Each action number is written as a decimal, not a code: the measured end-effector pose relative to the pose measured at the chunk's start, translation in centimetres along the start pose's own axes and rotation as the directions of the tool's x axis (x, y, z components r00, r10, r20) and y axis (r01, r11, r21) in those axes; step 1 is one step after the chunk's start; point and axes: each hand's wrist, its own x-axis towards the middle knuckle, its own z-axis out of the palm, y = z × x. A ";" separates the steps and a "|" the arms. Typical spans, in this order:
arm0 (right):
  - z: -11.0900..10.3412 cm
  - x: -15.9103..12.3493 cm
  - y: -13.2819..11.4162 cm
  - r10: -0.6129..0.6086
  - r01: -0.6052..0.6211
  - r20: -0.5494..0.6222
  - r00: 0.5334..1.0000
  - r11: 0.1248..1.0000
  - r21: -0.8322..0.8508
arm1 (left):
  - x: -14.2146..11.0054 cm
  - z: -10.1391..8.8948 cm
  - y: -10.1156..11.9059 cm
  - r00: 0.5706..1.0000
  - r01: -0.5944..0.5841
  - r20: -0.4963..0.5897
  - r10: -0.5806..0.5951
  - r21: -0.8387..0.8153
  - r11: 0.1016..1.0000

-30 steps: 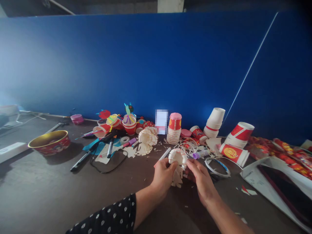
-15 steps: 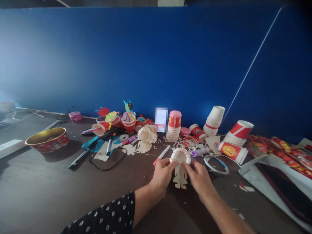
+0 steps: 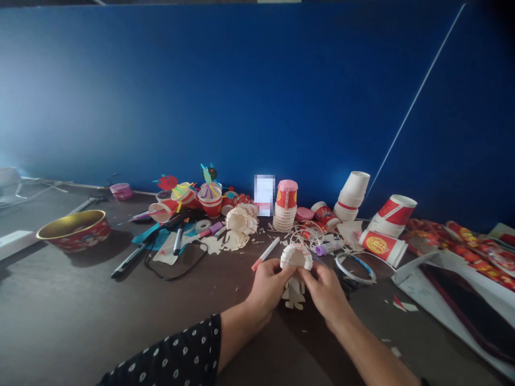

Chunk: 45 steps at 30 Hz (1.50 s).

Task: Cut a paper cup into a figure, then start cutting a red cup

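Note:
Between both hands is a white paper doll cutout (image 3: 296,258) with a rounded, curled fringe round its head and a flat body hanging below. My left hand (image 3: 267,284) pinches the left side of the head, thumb on the front. On the other side my right hand (image 3: 324,289) grips it the same way, with the two thumbs close together at the neck. The fingers behind the paper are hidden. A white marker with a red end (image 3: 266,253) lies just beyond my left hand. Similar white paper cutouts (image 3: 240,225) are piled farther back.
Stacked paper cups (image 3: 285,219) stand at the back, with more cups (image 3: 382,245) at right. A red and gold bowl (image 3: 74,230) sits at left, near black pens (image 3: 134,252). At right, a dark phone (image 3: 466,305) rests on a white box. Paper scraps (image 3: 404,305) lie about.
The doll's head has tipped slightly, and my thumbs have come closer together over its neck. Both hands keep their hold. The whole view has shifted a little.

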 end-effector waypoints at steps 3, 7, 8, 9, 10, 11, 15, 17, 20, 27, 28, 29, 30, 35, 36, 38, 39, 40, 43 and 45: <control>0.0 0.0 0.1 0.008 -0.008 -0.003 1.000 1.000 -0.008 | -0.1 0.0 0.2 1.000 0.003 0.019 -0.003 -0.019 1.000; 0.0 -0.2 -0.3 0.004 -0.004 0.030 1.000 1.000 0.019 | -0.2 0.1 0.2 0.999 -0.015 -0.032 0.016 0.032 0.999; 0.0 -0.2 -0.4 -0.001 0.000 0.039 0.999 1.000 0.023 | -0.2 0.1 0.2 0.999 -0.013 -0.039 0.015 0.042 0.999; 0.0 -0.3 -0.5 -0.006 0.005 0.043 0.999 1.000 0.019 | -0.2 0.1 0.2 0.999 -0.011 -0.040 0.013 0.046 0.999; 0.0 -0.3 -0.6 -0.011 0.011 0.041 0.999 1.000 0.007 | -0.2 0.1 0.2 0.999 -0.010 -0.038 0.012 0.047 0.999; 0.0 -0.3 -0.6 -0.015 0.015 0.033 0.999 1.000 -0.010 | -0.2 0.1 0.2 0.999 -0.012 -0.034 0.014 0.046 0.999; 0.0 -0.2 -0.5 -0.008 0.008 0.000 1.000 0.999 -0.043 | 0.0 0.0 -0.1 1.000 -0.018 -0.018 0.019 0.037 0.999; 0.0 -0.2 -0.4 -0.003 0.003 0.003 1.000 0.999 -0.039 | 0.0 0.0 -0.2 1.000 -0.009 -0.003 0.009 0.024 1.000; 0.1 -0.2 -0.1 -0.007 0.007 0.015 1.000 1.000 -0.012 | -0.1 0.1 -0.3 1.000 0.007 0.017 -0.007 -0.009 1.000; 0.5 -0.4 -0.3 0.023 -0.030 0.046 0.999 0.989 0.142 | -0.2 0.2 -0.1 0.999 0.026 0.039 -0.024 -0.042 0.999; 0.5 -0.4 -0.3 0.027 -0.034 0.048 0.998 0.987 0.155 | -0.2 0.1 -0.2 0.999 0.029 0.035 -0.028 -0.036 0.999; 0.5 -0.4 -0.3 0.028 -0.035 0.045 0.999 0.988 0.152 | -0.1 0.1 -0.2 0.999 0.028 0.027 -0.027 -0.027 0.999; 0.5 -0.4 -0.3 0.028 -0.032 0.037 0.999 0.990 0.134 | -0.1 0.1 -0.1 1.000 0.021 0.020 -0.020 -0.014 1.000; 0.3 -0.4 -0.5 0.032 -0.032 -0.001 0.999 0.999 0.032 | -0.3 0.2 0.5 1.000 -0.007 -0.003 0.007 -0.052 0.999; 0.3 -0.4 -0.5 0.029 -0.029 -0.002 1.000 0.999 0.018 | -0.4 0.2 0.6 1.000 -0.016 -0.014 0.015 -0.083 0.996; 0.2 -0.4 -0.5 0.023 -0.023 -0.004 1.000 0.999 -0.026 | -0.4 0.2 0.6 0.998 -0.053 -0.038 0.049 -0.123 0.991; 0.2 -0.4 -0.5 0.021 -0.021 -0.005 1.000 0.999 -0.047 | -0.4 0.1 0.6 0.996 -0.078 -0.049 0.072 -0.125 0.989; 0.2 -0.4 -0.5 0.015 -0.015 -0.003 1.000 0.998 -0.066 | -0.2 0.0 0.5 0.994 -0.105 -0.056 0.099 -0.115 0.988; 0.2 -0.5 -0.3 -0.025 0.026 0.013 1.000 0.994 -0.105 | 0.3 -0.3 0.0 0.978 -0.199 -0.065 0.197 -0.025 0.980; 0.3 -0.5 -0.2 -0.048 0.053 0.036 0.998 0.990 -0.134 | 0.6 -0.6 -0.3 0.964 -0.251 -0.078 0.255 0.064 0.966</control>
